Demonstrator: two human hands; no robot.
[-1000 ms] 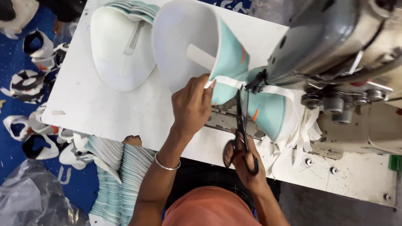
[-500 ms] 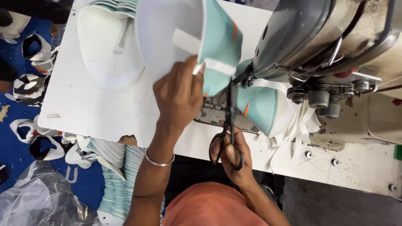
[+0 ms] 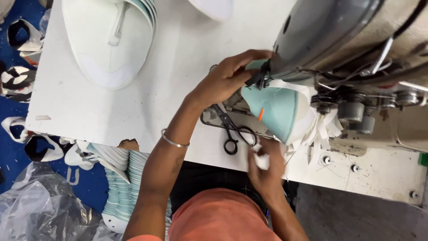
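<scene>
Shoe upper: I see the mint-green shoe upper (image 3: 277, 110) under the sewing machine (image 3: 339, 40) head, at the counter's (image 3: 178, 71) right side.
Left hand: my left hand (image 3: 229, 78) grips the upper's top edge beside the needle.
Right hand: my right hand (image 3: 266, 165) is closed on white scraps (image 3: 261, 158) below it.
Scissors: black scissors (image 3: 232, 129) lie between the hands.
Stack: more uppers (image 3: 111, 35) rest far left.

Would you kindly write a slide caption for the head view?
Left hand steadies a mint shoe upper at the sewing machine; scissors lie on the table.
</scene>
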